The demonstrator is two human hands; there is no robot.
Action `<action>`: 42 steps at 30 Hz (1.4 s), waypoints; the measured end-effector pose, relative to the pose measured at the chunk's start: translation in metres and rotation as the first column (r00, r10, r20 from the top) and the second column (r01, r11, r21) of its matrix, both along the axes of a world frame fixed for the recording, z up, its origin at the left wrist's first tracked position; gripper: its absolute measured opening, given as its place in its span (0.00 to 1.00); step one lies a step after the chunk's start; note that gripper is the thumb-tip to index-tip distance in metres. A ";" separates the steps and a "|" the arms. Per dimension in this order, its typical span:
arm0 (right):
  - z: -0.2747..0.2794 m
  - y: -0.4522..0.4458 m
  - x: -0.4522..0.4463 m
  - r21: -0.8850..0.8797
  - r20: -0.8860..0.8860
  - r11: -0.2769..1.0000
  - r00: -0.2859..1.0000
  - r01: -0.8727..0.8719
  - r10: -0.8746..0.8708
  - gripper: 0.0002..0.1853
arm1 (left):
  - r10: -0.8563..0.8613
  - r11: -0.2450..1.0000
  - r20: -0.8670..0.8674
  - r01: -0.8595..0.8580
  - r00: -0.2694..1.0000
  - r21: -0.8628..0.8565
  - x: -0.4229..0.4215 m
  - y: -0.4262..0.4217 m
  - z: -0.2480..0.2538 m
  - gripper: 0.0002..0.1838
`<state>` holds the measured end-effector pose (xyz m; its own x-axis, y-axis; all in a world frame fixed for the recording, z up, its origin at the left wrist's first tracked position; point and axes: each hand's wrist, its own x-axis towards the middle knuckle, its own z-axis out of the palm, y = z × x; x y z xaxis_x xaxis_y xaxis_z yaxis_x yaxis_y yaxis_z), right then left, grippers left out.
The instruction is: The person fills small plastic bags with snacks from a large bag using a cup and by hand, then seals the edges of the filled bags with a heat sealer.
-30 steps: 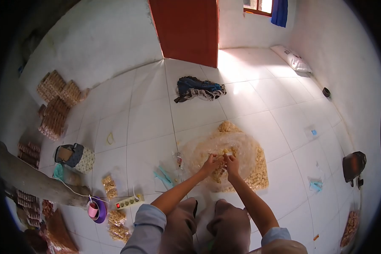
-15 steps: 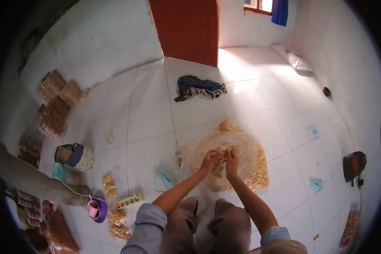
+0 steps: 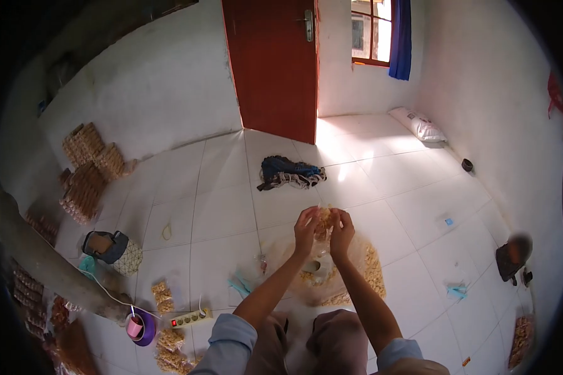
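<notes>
Between my two raised hands is a small clear plastic bag [image 3: 323, 230] of pale yellow snack pieces. My left hand [image 3: 306, 230] pinches its upper left side, and my right hand [image 3: 341, 232] grips the right side. Below them on the floor lies a large clear plastic bag [image 3: 284, 278] with loose snack pieces [image 3: 374, 272] along its right side. A whitish cup-like object [image 3: 314, 266] rests in its middle, partly hidden by my forearms.
Filled packs [image 3: 84, 181] are stacked by the left wall. A power strip [image 3: 191, 318], a purple bowl with a pink cup [image 3: 135, 325] and small snack bags [image 3: 163, 296] lie left. Dark cloth [image 3: 289, 173] lies ahead, before a red door [image 3: 273, 69]. Light blue plastic [image 3: 456, 292] is at right.
Both hands have risen away from the large bag, bringing up the small filled bag. The view has tilted upward, showing more of the door and window. The whitish object now shows.
</notes>
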<state>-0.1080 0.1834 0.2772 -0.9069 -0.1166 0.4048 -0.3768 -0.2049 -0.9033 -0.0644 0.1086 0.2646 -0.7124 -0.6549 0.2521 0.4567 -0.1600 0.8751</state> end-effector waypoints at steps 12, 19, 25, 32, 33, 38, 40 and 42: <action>-0.012 0.003 0.014 0.046 0.052 0.999 0.998 -0.024 0.021 0.10 | 0.133 0.991 -0.016 -0.133 0.991 0.009 0.007 0.002 -0.018 0.11; -0.015 0.002 0.006 0.028 -0.079 0.995 0.992 -0.093 0.095 0.10 | 0.226 0.974 -0.079 -0.223 0.971 0.047 0.008 0.004 0.001 0.09; -0.039 0.004 -0.002 -0.057 0.296 0.922 0.875 -0.384 0.383 0.12 | 0.294 0.952 0.118 -0.280 0.948 -0.124 0.002 -0.012 -0.027 0.11; -0.101 0.010 -0.012 0.087 0.644 0.864 0.689 -0.496 0.331 0.13 | -0.017 0.992 0.604 -0.065 0.797 0.112 0.009 -0.020 -0.055 0.14; -0.103 0.010 -0.014 0.145 0.661 0.838 0.681 -0.526 0.314 0.13 | -0.018 0.991 0.606 -0.064 0.795 0.113 0.007 -0.022 -0.063 0.14; -0.096 0.011 -0.008 0.100 0.762 0.871 0.600 -0.481 0.244 0.17 | -0.065 0.989 0.536 -0.016 0.841 0.145 0.000 -0.030 -0.110 0.16; -0.102 0.012 -0.009 0.095 0.792 0.875 0.569 -0.475 0.223 0.17 | -0.077 0.989 0.573 -0.008 0.816 0.145 0.001 -0.026 -0.105 0.15; -0.107 0.012 -0.012 0.081 0.807 0.899 0.557 -0.430 0.194 0.18 | -0.086 0.989 0.606 -0.003 0.791 0.145 0.000 -0.024 -0.107 0.14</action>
<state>-0.1198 0.1950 0.1706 -0.7428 -0.4393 -0.5053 0.5197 0.0974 -0.8488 -0.0640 0.0849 0.1575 -0.7154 -0.6161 -0.3295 -0.1742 -0.2994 0.9381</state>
